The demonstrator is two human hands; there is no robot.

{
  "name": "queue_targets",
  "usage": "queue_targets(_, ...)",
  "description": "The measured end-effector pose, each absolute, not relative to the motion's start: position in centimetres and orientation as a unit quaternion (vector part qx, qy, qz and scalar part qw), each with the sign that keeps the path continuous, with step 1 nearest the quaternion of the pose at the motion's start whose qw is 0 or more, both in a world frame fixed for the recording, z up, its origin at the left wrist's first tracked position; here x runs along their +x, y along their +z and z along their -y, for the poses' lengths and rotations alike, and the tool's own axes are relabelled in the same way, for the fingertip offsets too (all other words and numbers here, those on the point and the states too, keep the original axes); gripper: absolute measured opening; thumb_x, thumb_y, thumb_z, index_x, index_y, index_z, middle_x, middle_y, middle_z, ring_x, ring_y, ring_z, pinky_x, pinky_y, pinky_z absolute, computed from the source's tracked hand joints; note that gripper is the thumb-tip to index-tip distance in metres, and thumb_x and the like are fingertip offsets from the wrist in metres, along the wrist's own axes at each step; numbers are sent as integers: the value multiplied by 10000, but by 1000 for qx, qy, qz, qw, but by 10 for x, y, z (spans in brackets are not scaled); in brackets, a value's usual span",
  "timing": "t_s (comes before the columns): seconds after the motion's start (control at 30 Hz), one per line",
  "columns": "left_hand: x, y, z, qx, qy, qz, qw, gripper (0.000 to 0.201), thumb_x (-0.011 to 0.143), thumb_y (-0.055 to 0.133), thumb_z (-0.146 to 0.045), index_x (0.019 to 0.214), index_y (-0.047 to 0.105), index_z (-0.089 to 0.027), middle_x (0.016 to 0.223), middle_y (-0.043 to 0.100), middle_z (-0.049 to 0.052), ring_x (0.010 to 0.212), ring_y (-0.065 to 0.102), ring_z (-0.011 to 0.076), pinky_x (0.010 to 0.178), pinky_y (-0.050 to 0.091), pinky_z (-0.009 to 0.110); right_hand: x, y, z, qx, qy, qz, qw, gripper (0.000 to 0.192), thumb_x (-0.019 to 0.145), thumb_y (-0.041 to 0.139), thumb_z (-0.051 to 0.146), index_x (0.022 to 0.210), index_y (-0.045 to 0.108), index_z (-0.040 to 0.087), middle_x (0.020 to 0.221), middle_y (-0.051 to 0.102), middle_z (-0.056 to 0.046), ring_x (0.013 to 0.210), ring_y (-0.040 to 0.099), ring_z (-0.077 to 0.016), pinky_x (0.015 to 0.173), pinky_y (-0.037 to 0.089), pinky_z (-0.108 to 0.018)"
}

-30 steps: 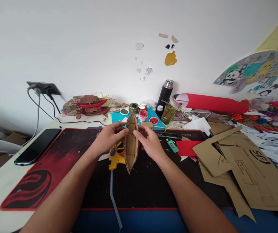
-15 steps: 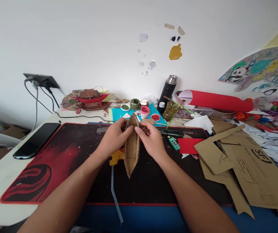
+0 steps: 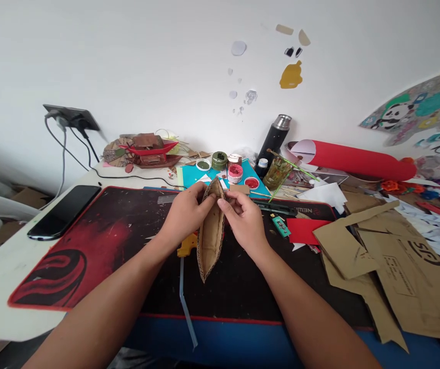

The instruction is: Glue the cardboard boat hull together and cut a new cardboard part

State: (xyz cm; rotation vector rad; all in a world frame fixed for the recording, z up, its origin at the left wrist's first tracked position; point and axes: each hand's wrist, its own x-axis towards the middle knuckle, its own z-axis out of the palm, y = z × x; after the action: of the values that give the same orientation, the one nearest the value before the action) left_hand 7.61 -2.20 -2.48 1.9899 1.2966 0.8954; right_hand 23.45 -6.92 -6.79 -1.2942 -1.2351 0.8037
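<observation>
A small boat-shaped hull of brown corrugated cardboard point(image 3: 211, 237) is held over the black and red desk mat point(image 3: 100, 241), its pointed ends facing toward and away from me. My left hand point(image 3: 184, 215) pinches its left wall near the far tip. My right hand point(image 3: 245, 218) pinches the right wall at the same end, fingertips close to those of the left. Beneath the left hand lies a yellow glue gun point(image 3: 186, 245), mostly hidden, with a pale glue stick point(image 3: 186, 302) running toward me.
A black phone point(image 3: 64, 211) lies left of the mat. Paint jars point(image 3: 235, 172), a black flask point(image 3: 273, 141), a red paper roll point(image 3: 354, 160) and a red model boat point(image 3: 148, 151) line the wall. Cardboard offcuts point(image 3: 393, 266) and a red paper sheet point(image 3: 305, 229) cover the right side.
Both hands slid up the cardboard hull from its middle to its far tip and closed in on it. The view shifted slightly left and up.
</observation>
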Motion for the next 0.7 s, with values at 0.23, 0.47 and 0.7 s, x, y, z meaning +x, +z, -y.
queue_targets(0.23, 77, -29, 22, 747, 343, -488, 292, 256, 933, 563, -342, 742, 417, -253, 670, 468, -55, 643, 418, 172, 613, 284, 327, 233, -68, 71, -563, 350, 526, 533, 403, 956, 684, 563, 1147, 769, 220, 634, 592, 15, 565, 555, -194, 541, 464, -318)
queue_targets(0.47, 79, -28, 22, 745, 341, -491, 298, 223, 921, 557, -330, 741, 454, -248, 672, 492, -48, 648, 443, 177, 612, 293, 323, 232, -63, 74, -573, 305, 549, 526, 366, 986, 648, 520, 1141, 807, 229, 590, 608, 16, 557, 593, -208, 554, 451, -320)
queue_targets(0.7, 80, -24, 23, 746, 333, -492, 301, 222, 910, 555, -313, 727, 444, -254, 665, 498, -43, 648, 452, 183, 615, 307, 323, 233, -65, 74, -579, 283, 569, 511, 368, 1001, 629, 516, 1154, 813, 235, 593, 627, 3, 593, 637, -233, 560, 462, -322)
